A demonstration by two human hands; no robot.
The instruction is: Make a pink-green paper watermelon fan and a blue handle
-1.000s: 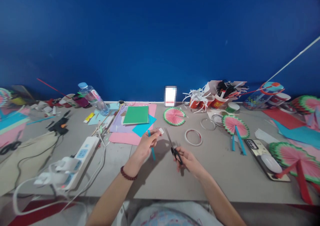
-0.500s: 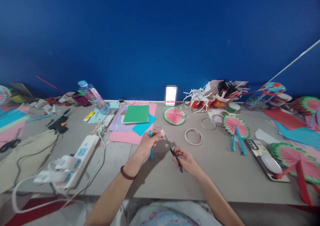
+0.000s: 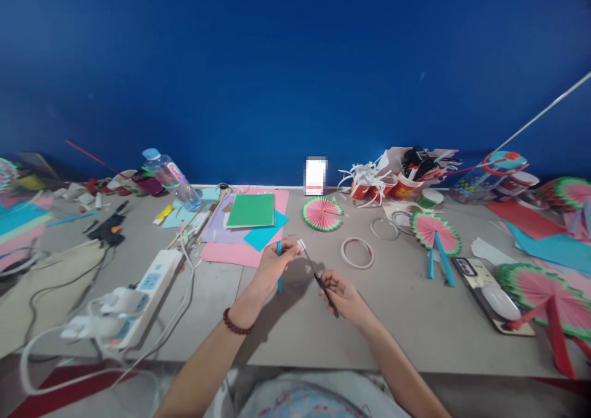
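My left hand point(image 3: 277, 263) is closed in a pinch above the middle of the table. A narrow blue paper stick point(image 3: 279, 284) passes through its fingers, and a small white piece point(image 3: 301, 245), perhaps tape, sticks out at the fingertips. Wrapped around the scissors point(image 3: 329, 293) is my right hand point(image 3: 345, 296). The scissors' blades point up and left, their tips at the white piece; whether they touch it I cannot tell. Beyond both hands lies a round pleated watermelon-coloured paper fan point(image 3: 322, 213). A white tape roll point(image 3: 357, 253) rests right of the blades.
Left are a power strip point(image 3: 150, 292) with cables, a glue gun point(image 3: 108, 228) and a tilted bottle point(image 3: 170, 178). A green paper pack point(image 3: 252, 210) tops coloured sheets. Paper cups point(image 3: 404, 187) stand at the back; a finished-looking fan point(image 3: 436, 230) and a phone point(image 3: 471, 282) under a mouse point(image 3: 500, 302) lie right.
Both hands, the blue stick and the scissors stay almost in place. At the far left edge, a pale loop shows where a dark looped thing was.
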